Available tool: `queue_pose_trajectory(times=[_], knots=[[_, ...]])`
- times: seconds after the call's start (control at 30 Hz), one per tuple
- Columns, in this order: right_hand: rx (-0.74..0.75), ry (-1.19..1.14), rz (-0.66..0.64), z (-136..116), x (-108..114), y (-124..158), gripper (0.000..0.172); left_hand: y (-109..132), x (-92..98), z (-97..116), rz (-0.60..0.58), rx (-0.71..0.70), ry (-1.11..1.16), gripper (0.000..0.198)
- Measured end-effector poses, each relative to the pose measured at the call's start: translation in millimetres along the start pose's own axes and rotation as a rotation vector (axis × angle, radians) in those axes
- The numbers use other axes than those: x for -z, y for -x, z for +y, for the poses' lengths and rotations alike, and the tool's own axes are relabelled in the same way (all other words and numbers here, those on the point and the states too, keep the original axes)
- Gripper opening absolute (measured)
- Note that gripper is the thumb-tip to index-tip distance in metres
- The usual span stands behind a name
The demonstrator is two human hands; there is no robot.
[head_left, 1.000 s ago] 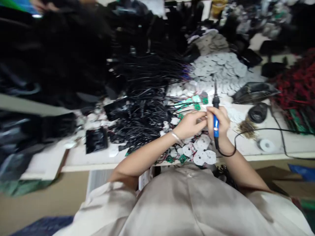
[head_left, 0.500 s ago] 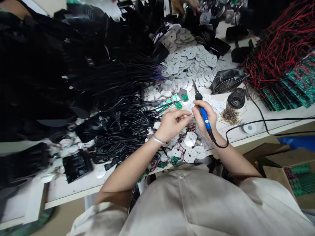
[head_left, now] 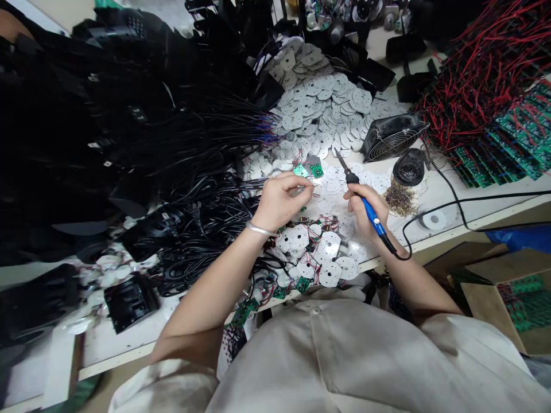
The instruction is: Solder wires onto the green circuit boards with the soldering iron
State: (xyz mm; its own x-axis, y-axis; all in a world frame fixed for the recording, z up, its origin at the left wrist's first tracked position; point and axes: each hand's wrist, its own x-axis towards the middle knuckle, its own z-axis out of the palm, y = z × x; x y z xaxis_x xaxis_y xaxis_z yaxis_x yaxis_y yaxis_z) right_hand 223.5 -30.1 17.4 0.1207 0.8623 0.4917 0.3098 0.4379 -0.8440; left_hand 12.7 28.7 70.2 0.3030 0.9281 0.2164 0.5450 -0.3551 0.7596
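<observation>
Being clamped in the right hand [head_left: 363,220] near white discs [head_left: 306,109], the soldering iron [head_left: 371,210] is seemingly being used mid-batch, many being left, finished ones and the left hand [head_left: 282,198]'s grip being unclear.

Single head-worn camera, facing forward and steeply down from above near edge of counter [head_left: 124,338]. Wide view, close range: shirt front [head_left: 316,355] fills bottom middle, forearms [head_left: 206,304] reach up beside it, left hand [head_left: 282,199] and right hand [head_left: 364,218] near centre. Near edge runs aslant, lower at left; carton [head_left: 491,310] shows beyond it at right. Far edge unclear among dark heaps [head_left: 185,109].
</observation>
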Motion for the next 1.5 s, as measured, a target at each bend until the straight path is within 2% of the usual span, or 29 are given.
queue_pose_trajectory(times=[0.13,0.23,0.37,0.5,0.57,0.67,0.8,0.93,1.07,1.2,1.27,1.33,1.43,1.5], knots=[[-0.109,-0.033,-0.055,20.0,0.4,25.5,0.039,-13.9,-14.8,-16.2,-0.189,-0.122,-0.303,0.012],[-0.097,-0.030,-0.131,30.7,-8.0,37.8,0.040,-12.5,-31.0,-31.8,-0.319,-0.116,-0.331,0.013],[-0.099,0.063,-0.221,37.7,-15.4,40.2,0.039,-8.1,-42.4,-46.8,-0.364,-0.063,-0.289,0.013],[-0.135,0.148,-0.243,39.2,-15.8,39.6,0.041,-10.3,-46.4,-49.9,-0.394,-0.031,-0.324,0.013],[-0.111,0.130,-0.221,37.7,-14.1,41.4,0.040,-11.3,-47.8,-50.3,-0.409,-0.024,-0.339,0.013],[-0.122,0.034,-0.059,32.5,-9.0,46.0,0.035,-10.9,-49.2,-52.8,-0.404,-0.039,-0.317,0.014],[-0.342,-0.159,0.183,25.0,-1.7,50.0,0.029,-9.4,-49.3,-57.0,-0.397,-0.070,-0.299,0.015],[-0.522,-0.276,0.188,23.6,-0.8,49.5,0.033,-9.3,-48.8,-57.3,-0.401,-0.064,-0.289,0.014],[-0.587,-0.280,0.140,23.6,-3.4,49.0,0.034,-9.0,-49.3,-56.3,-0.387,-0.054,-0.267,0.014],[-0.566,-0.277,0.146,24.3,-4.0,51.3,0.034,-8.5,-48.6,-57.0,-0.377,-0.046,-0.243,0.015],[-0.507,-0.241,0.162,24.9,-3.8,51.4,0.031,-8.9,-46.4,-58.0,-0.347,-0.029,-0.153,0.014],[-0.381,-0.158,0.148,24.8,-4.8,48.0,0.026,-9.9,-42.7,-58.7,-0.300,-0.018,0.019,0.012],[-0.180,0.040,0.059,22.0,-10.0,34.9,0.020,-11.4,-35.2,-57.4,-0.232,-0.001,0.274,0.012],[-0.127,0.145,-0.007,19.2,-16.5,22.5,0.019,-11.5,-30.4,-54.7,-0.206,0.018,0.347,0.015]])
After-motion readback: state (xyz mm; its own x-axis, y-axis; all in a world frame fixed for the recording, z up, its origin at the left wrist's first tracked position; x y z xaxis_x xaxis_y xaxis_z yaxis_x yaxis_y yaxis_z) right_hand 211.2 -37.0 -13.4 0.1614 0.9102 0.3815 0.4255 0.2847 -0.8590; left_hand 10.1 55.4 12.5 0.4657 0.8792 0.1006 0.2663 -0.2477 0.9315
